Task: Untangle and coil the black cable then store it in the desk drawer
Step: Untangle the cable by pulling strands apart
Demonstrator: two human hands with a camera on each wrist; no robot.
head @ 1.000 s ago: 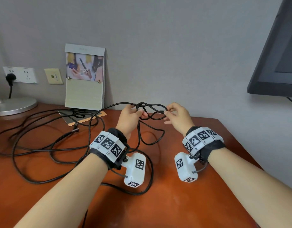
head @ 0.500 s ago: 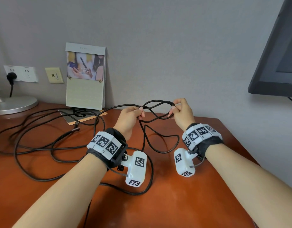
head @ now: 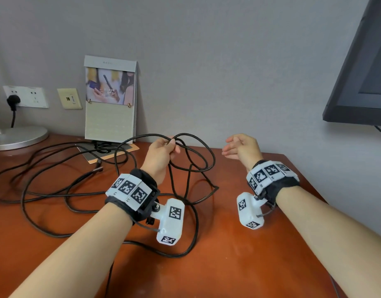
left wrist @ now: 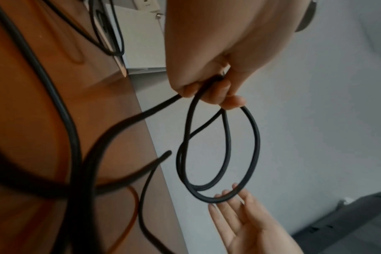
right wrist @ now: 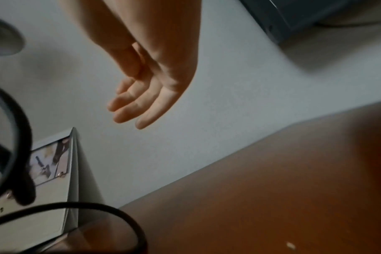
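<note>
A long black cable (head: pixel 56 190) sprawls in loose loops over the left half of the wooden desk (head: pixel 239 265). My left hand (head: pixel 163 149) is raised above the desk and grips a few gathered loops of the cable (left wrist: pixel 220 154) between thumb and curled fingers (left wrist: pixel 218 92). The loops hang down to the right of that hand. My right hand (head: pixel 239 147) hovers apart to the right with straight fingers (right wrist: pixel 137 106) and holds nothing. In the left wrist view its fingertips (left wrist: pixel 228 194) lie just by the bottom of the hanging loops. No drawer is in view.
A standing desk calendar (head: pixel 111 100) leans at the wall behind the cable. A round metal lamp base (head: pixel 17 137) sits at the far left below a wall socket (head: pixel 26 96) with a plug in it. A dark monitor (head: pixel 361 82) hangs at the upper right.
My right hand has let go of the cable and moved away to the right, fingers straightened. The left hand keeps its grip, and the released loops now hang from it.
</note>
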